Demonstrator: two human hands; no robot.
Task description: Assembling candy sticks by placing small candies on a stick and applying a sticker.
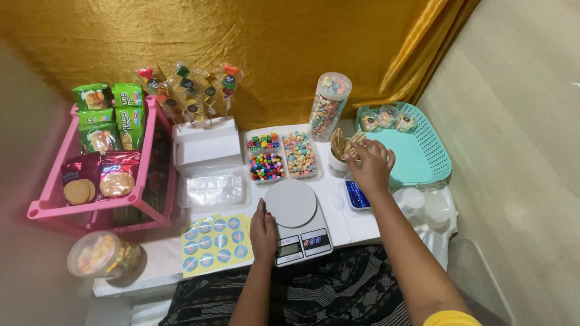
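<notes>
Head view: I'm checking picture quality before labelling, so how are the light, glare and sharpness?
Head view: light is even and soft, shadows faint; mild glare on the clear tray and the gold curtain; centre is sharp, including the scale and both hands; edges bend slightly from the wide lens.
</notes>
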